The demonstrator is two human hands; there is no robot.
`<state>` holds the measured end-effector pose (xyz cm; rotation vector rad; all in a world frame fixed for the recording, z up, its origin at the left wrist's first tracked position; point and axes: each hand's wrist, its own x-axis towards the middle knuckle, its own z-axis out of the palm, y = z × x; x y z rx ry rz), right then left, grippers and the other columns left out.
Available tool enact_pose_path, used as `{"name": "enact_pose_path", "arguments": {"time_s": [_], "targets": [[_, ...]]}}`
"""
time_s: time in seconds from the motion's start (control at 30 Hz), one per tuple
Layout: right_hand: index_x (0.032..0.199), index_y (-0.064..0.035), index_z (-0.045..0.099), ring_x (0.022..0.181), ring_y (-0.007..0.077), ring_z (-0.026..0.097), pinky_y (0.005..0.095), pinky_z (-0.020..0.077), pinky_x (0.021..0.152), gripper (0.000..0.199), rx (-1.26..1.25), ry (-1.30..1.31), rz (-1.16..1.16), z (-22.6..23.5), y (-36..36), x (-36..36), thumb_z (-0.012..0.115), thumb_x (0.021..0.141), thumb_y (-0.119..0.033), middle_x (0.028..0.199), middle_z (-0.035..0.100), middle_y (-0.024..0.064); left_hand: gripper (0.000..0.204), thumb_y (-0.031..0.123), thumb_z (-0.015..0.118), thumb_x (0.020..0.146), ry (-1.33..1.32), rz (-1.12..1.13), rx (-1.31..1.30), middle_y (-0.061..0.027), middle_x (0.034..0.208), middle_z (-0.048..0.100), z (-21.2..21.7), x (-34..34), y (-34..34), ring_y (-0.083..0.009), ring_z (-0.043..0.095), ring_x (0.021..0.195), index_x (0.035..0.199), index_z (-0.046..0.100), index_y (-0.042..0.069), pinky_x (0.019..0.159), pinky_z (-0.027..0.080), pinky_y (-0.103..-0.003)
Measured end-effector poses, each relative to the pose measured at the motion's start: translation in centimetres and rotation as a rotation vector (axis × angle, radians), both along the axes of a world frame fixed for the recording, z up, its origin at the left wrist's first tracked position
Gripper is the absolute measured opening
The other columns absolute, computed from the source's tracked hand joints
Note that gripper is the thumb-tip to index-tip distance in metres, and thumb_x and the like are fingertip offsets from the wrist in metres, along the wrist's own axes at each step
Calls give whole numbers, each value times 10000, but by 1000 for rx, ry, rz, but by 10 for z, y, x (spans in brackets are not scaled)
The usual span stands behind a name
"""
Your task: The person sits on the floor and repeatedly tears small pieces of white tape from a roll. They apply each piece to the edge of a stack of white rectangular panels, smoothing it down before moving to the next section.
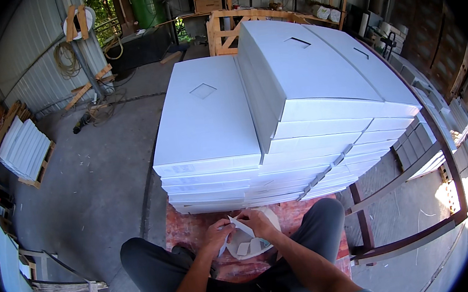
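Both hands meet low in the middle of the view, between my bent knees. My left hand (216,234) is closed on a thin white piece of card or paper (239,224). My right hand (259,223) pinches the same piece from the other side, with its fingertips partly hidden. Just beneath the hands lies a pale, round-edged bag or sack (273,217), and a few small white pieces (250,247) rest in or on it. The bag sits on a worn reddish board (190,222).
Large flat white boxes (202,115) are stacked directly ahead, taller on the right (317,69). A brown metal frame (454,180) stands at right. White boards on a pallet (24,146) stand at far left. A wooden crate (228,32) is behind the stack.
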<state>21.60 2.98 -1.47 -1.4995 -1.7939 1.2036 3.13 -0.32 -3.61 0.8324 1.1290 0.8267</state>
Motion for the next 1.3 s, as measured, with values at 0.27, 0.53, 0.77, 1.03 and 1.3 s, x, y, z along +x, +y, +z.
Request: {"name": "enact_pose_path", "arguments": {"time_s": [0.27,0.53,0.77,1.03,1.3], "targets": [[946,-10,664,694,231,660,337,512,665,208,162,124,-374,35,3,10,642,886,-208,795,687,137,112,145,632,893,2,150,-141,-43,704,599,-31,-12,6,-126,533,516,900,623,34,468,430,-284],[930,6,653,664,224,643,333,506,660,184,255,204,-564,48,17,26,652,889,-173,768,673,137,110,145,629,847,327,92,-263,-56,672,585,-88,-16,-4,-149,491,409,830,610,38,361,374,-305],[940,10,655,674,212,644,334,501,657,216,184,201,-507,40,17,26,645,890,-199,766,673,135,176,207,635,859,361,-82,-326,-64,697,592,-118,-4,-12,-149,493,430,904,632,36,375,380,-315],[949,13,654,677,219,654,338,505,656,215,175,137,-447,49,11,20,636,889,-193,763,675,148,187,248,609,905,355,-192,-386,-56,745,587,-116,-2,-14,-140,507,508,940,618,65,424,406,-313],[926,10,646,681,259,685,347,514,650,223,236,96,-362,53,4,14,623,898,-210,755,690,152,189,260,577,919,186,8,-285,-50,738,580,-99,-8,-2,-152,534,539,910,608,74,451,441,-325]]}}
